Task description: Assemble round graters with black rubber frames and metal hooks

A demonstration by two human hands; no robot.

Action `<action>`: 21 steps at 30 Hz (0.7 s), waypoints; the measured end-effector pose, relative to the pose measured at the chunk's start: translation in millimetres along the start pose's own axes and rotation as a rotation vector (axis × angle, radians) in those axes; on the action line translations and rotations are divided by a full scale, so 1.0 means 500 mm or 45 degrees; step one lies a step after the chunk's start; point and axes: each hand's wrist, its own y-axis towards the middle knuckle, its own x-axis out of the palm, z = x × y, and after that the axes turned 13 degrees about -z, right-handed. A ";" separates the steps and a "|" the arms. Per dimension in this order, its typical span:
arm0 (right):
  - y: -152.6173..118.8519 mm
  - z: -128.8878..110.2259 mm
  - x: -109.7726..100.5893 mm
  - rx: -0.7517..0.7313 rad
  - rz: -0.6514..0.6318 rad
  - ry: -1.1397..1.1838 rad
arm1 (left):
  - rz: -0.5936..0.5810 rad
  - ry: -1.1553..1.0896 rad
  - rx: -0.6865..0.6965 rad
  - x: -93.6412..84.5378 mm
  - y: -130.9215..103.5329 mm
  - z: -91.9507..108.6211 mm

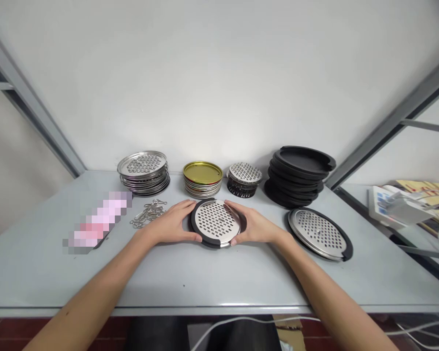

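A round metal grater disc (217,220) with a black rim lies in front of me, its slotted face up. My left hand (175,223) grips its left edge, thumb on the near side of the black rim and fingers toward the far side. On the opposite edge my right hand (255,224) is closed the same way, its thumb near the front where bare metal edge shows. The undersides of both hands' grip are hidden. Beside my left hand lies a loose pile of small metal wire hooks (149,213). To the right of my right hand rests another black-rimmed grater disc (320,235).
Along the wall stand stacks of slotted metal discs (143,168), gold-coloured lids (203,173), small spiked grater discs (245,173) and black round rims (302,163). A pixelated pink object (102,219) lies left. Metal posts flank the table (161,287); a power strip (384,209) sits far right.
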 end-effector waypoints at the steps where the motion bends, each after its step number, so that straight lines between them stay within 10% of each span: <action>1: 0.001 0.002 0.000 -0.006 0.001 0.007 | 0.002 -0.003 0.011 -0.001 0.000 0.001; 21: 0.004 0.002 -0.003 -0.018 -0.009 0.043 | 0.074 0.020 0.129 -0.007 0.003 0.013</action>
